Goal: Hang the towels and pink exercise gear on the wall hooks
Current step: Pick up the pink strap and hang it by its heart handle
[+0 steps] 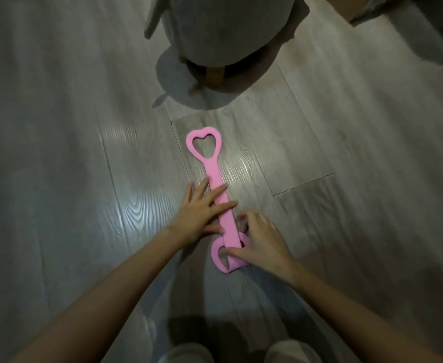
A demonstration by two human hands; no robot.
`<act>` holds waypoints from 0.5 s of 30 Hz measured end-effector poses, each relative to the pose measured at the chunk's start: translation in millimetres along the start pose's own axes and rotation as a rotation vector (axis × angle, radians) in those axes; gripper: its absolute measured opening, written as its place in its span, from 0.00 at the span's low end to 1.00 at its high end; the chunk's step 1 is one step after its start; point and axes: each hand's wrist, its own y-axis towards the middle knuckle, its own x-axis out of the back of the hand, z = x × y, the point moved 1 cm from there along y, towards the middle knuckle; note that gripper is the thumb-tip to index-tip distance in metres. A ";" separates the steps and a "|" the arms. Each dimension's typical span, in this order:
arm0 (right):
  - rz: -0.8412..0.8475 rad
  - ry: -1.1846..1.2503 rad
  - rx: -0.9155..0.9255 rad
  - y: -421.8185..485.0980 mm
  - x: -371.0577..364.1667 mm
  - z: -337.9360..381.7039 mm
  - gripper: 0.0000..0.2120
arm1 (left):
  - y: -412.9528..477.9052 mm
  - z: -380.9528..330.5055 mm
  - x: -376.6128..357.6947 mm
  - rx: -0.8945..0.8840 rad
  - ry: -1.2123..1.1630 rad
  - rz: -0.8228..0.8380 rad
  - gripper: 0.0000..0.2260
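Both hands lie open and flat, neither closed around anything. The left hand [202, 208] is spread with its fingers [220, 191] pressing across the middle of the pink exercise band [219, 189], palm down on the strap and the floor beside it. The right hand [261, 241] rests over the near end of the band, its thumb laid across the near heart-shaped loop [221, 258] and its curled fingertips touching the strap's right edge; whether any finger hooks under the rubber cannot be told.

The band lies flat on the grey wooden floor [84, 179], directly in front of the person. Its long axis runs away from the body, tilted slightly to the left at the far end, where the far heart-shaped handle [203, 142] sits free and untouched, well beyond both hands. Past it stands a grey upholstered stool [228, 30] on a wooden leg.

The right hand is the nearer to a graspable end, being already on the near loop, so a lift probably starts there, with the strap trailing away from the person. No hooks, wall or towels show here.
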 end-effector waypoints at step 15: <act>0.130 0.122 -0.049 -11.3 71.5 7.5 0.11 | 24.3 -17.0 54.9 0.038 -0.190 -0.037 0.20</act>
